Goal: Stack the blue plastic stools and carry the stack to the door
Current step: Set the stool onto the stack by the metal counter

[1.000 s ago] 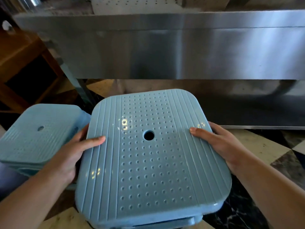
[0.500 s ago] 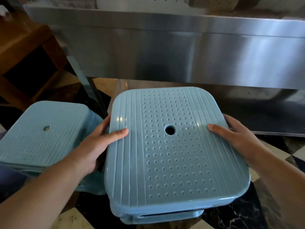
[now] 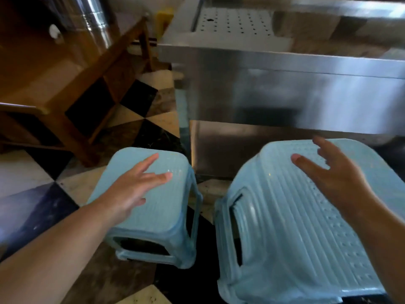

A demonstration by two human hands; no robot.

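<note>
Two light blue plastic stools stand on the floor in front of me. The left stool [image 3: 157, 213] is smaller in view, and my left hand [image 3: 133, 185] hovers over its seat with fingers spread and straight. The right stool [image 3: 285, 227] is closer, its ribbed and dotted seat filling the lower right; stacked rims show along its left side. My right hand [image 3: 335, 176] is above its seat, fingers spread, holding nothing. Whether either hand touches a seat is unclear because of motion blur.
A stainless steel counter [image 3: 285, 88] with a perforated top runs across the back right, right behind the stools. A wooden table frame [image 3: 72, 88] stands at the left. The floor [image 3: 32, 194] is checkered marble tiles.
Both hands let go of the right stool's seat edges and opened. My left hand moved left over the other stool. The view swung left and pulled back.
</note>
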